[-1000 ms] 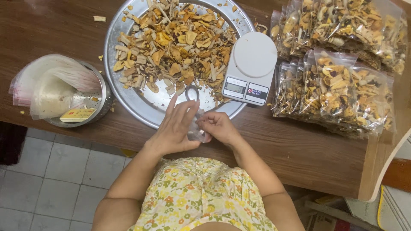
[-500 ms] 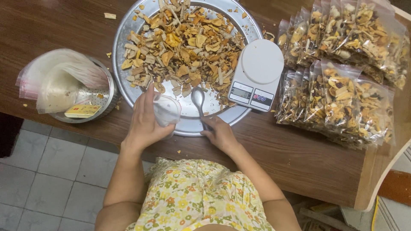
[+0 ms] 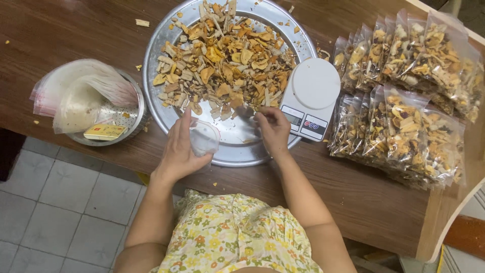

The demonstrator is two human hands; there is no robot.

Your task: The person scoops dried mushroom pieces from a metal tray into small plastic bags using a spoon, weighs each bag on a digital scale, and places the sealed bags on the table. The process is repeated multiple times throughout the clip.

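Seen from the head camera, a person seated at a wooden table (image 3: pixel 65 30) holds a small clear plastic bag (image 3: pixel 204 137) in the left hand (image 3: pixel 181 151), fingers wrapped around it, over the near rim of a wide metal tray (image 3: pixel 166 40). The right hand (image 3: pixel 273 130) has moved up from the tray's near edge to the heap of dried mixed slices (image 3: pixel 222 60), fingers curled closed around what appears to be a spoon, mostly hidden under the hand. Half a second ago both hands were lower and the spoon lay plainly in view; a second ago they met together at the bag. The hands have parted, bag held ready, scoop at the pile. A white kitchen scale (image 3: pixel 313 91) sits just right of the hand, filled bags (image 3: pixel 404 101) beyond, and a metal bowl of empty bags (image 3: pixel 86 101) to the left.
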